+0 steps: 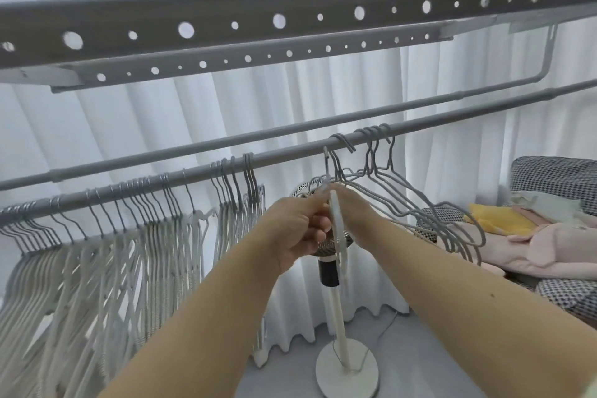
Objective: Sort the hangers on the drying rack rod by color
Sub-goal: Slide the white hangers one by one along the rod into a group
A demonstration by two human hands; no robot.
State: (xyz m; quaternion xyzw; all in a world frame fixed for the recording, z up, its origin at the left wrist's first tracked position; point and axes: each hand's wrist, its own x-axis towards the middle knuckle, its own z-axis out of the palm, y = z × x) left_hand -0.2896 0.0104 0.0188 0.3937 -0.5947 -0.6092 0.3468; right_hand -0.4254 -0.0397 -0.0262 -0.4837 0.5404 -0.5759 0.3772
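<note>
A grey rod slopes up to the right across the view. On its left part hang many white hangers, packed close together. A small group of grey hangers hangs at the right. Between the two groups, just below the rod, my left hand and my right hand meet. Together they grip a white hanger seen edge-on, its hook just under the rod. My right hand's fingers are partly hidden behind the hanger and my left hand.
A second grey rod and two perforated grey bars run above. White curtains hang behind. A standing fan stands on the floor under my hands. At the right lies a bed with checked pillows and pink and yellow laundry.
</note>
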